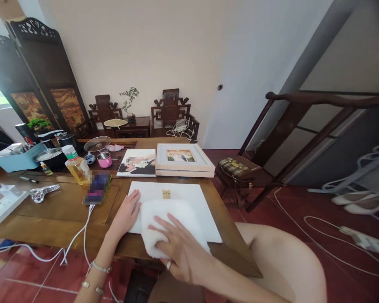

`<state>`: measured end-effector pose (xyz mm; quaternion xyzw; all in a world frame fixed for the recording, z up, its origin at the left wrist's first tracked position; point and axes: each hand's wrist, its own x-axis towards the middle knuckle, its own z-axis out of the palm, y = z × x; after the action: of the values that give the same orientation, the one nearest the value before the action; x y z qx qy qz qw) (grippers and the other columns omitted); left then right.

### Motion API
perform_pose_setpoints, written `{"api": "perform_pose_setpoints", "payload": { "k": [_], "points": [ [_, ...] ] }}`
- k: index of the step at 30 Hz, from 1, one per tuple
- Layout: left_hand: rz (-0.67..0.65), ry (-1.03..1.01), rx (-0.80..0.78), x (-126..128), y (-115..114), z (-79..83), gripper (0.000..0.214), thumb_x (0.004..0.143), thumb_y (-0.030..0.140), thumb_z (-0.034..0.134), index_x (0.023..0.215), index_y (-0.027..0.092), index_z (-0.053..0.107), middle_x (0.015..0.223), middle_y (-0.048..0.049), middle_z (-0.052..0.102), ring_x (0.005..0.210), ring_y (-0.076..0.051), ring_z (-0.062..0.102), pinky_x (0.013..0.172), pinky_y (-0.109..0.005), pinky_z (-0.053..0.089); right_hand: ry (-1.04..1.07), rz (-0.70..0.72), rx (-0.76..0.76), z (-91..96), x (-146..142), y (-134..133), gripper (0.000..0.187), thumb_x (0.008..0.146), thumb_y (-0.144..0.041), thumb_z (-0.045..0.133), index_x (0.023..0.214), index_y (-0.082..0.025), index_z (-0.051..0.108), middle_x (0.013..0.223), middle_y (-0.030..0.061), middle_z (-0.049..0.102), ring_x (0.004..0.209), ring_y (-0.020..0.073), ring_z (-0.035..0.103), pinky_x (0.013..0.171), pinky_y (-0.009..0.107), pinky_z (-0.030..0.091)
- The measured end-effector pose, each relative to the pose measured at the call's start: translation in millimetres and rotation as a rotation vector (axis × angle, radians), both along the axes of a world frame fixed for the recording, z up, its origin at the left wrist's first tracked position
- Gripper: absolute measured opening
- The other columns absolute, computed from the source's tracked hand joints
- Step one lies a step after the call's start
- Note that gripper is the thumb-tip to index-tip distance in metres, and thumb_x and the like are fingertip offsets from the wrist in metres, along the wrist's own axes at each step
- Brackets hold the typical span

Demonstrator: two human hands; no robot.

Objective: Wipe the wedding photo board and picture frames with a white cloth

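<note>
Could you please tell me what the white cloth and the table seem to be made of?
White cloth: matte, probably terry or plush fabric, judging by its fuzzy surface and edges. Table: apparently varnished wood, given its brown panels and soft sheen.

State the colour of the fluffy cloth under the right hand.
The fluffy cloth is white, best seen in the head view.

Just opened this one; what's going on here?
A person has the right hand spread on a fluffy white cloth, which lies on a white panel on a wooden table. The left hand rests at the panel's left edge. Just beyond the panel lie a photo print and a framed picture, neither touched by the hands.
</note>
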<state>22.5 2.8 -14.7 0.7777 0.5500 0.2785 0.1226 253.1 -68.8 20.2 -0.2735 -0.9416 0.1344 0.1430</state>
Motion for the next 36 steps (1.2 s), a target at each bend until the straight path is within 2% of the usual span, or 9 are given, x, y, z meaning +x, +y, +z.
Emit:
{"api": "perform_pose_setpoints", "payload": {
  "k": [5, 10, 13, 20, 23, 26, 30, 33, 36],
  "points": [
    [0.011, -0.01, 0.008, -1, 1, -2.5, 0.04, 0.094, 0.03, 0.036, 0.128, 0.017, 0.051, 0.141, -0.0117, 0.047, 0.135, -0.023, 0.038, 0.113, -0.048, 0.026, -0.007, -0.118, 0.056, 4.2, -5, 59, 0.027, 0.081, -0.022, 0.052, 0.106, -0.02, 0.062, 0.129, 0.0128, 0.057, 0.135, 0.0257, 0.032, 0.111, 0.05, 0.019],
    [0.015, -0.025, -0.003, -1, 1, -3.0, 0.042, 0.094, 0.03, 0.034, 0.131, 0.017, 0.048, 0.143, -0.0116, 0.045, 0.136, -0.021, 0.036, 0.113, -0.045, 0.026, -0.024, -0.22, 0.108, 6.4, -20, 101, 0.028, 0.085, -0.02, 0.05, 0.11, -0.017, 0.061, 0.123, 0.017, 0.06, 0.134, 0.0301, 0.031, 0.108, 0.055, 0.019],
    [0.014, -0.021, -0.018, -1, 1, -2.7, 0.043, 0.094, 0.03, 0.033, 0.132, 0.014, 0.047, 0.143, -0.0128, 0.044, 0.136, -0.021, 0.035, 0.114, -0.045, 0.026, -0.037, -0.212, 0.115, 4.5, -27, 94, 0.029, 0.084, -0.019, 0.049, 0.109, -0.016, 0.062, 0.127, 0.0162, 0.058, 0.134, 0.0322, 0.03, 0.108, 0.057, 0.017],
    [0.011, -0.01, -0.014, -1, 0, -1.1, 0.042, 0.094, 0.026, 0.031, 0.131, 0.015, 0.047, 0.142, -0.0127, 0.045, 0.136, -0.022, 0.035, 0.114, -0.047, 0.025, -0.12, -0.053, -0.006, 12.7, -24, 8, 0.028, 0.082, -0.025, 0.052, 0.107, -0.018, 0.063, 0.142, 0.014, 0.044, 0.137, 0.0344, 0.023, 0.11, 0.059, 0.01],
    [0.002, -0.002, -0.017, 0, 0, -0.4, 0.042, 0.094, 0.025, 0.031, 0.131, 0.014, 0.048, 0.143, -0.0131, 0.044, 0.137, -0.022, 0.034, 0.114, -0.047, 0.024, -0.096, -0.001, -0.059, 16.5, -17, -6, 0.028, 0.081, -0.026, 0.055, 0.107, -0.02, 0.063, 0.142, 0.0115, 0.044, 0.137, 0.0316, 0.025, 0.111, 0.056, 0.013],
    [0.012, -0.012, -0.027, 0, 0, -0.6, 0.043, 0.094, 0.026, 0.03, 0.131, 0.012, 0.048, 0.143, -0.0141, 0.044, 0.136, -0.023, 0.035, 0.114, -0.047, 0.025, -0.051, -0.063, -0.044, 14.3, -12, 13, 0.028, 0.081, -0.025, 0.054, 0.107, -0.022, 0.063, 0.137, 0.0102, 0.051, 0.136, 0.0261, 0.029, 0.112, 0.048, 0.017],
    [0.019, -0.071, -0.039, 0, 1, -0.1, 0.044, 0.094, 0.031, 0.033, 0.13, 0.013, 0.049, 0.142, -0.0132, 0.045, 0.135, -0.022, 0.036, 0.114, -0.046, 0.024, -0.076, -0.267, 0.021, 12.0, -16, 60, 0.026, 0.086, -0.023, 0.049, 0.108, -0.019, 0.063, 0.129, 0.0149, 0.057, 0.131, 0.0245, 0.039, 0.11, 0.044, 0.022],
    [0.022, -0.162, -0.067, -1, 2, 3.6, 0.046, 0.094, 0.036, 0.033, 0.128, 0.012, 0.052, 0.14, -0.0131, 0.048, 0.133, -0.022, 0.04, 0.114, -0.043, 0.026, -0.061, -0.374, 0.051, 13.8, -30, 85, 0.029, 0.09, -0.023, 0.042, 0.111, -0.016, 0.061, 0.125, 0.0184, 0.058, 0.129, 0.0281, 0.04, 0.106, 0.048, 0.025],
    [0.051, -0.31, -0.069, -3, 2, 10.3, 0.051, 0.094, 0.042, 0.031, 0.129, 0.011, 0.052, 0.139, -0.0123, 0.05, 0.131, -0.021, 0.043, 0.114, -0.039, 0.027, -0.049, -0.369, 0.062, 15.0, -49, 89, 0.03, 0.089, -0.02, 0.041, 0.112, -0.015, 0.06, 0.126, 0.0178, 0.058, 0.131, 0.0317, 0.035, 0.105, 0.054, 0.022]
  ]
}}
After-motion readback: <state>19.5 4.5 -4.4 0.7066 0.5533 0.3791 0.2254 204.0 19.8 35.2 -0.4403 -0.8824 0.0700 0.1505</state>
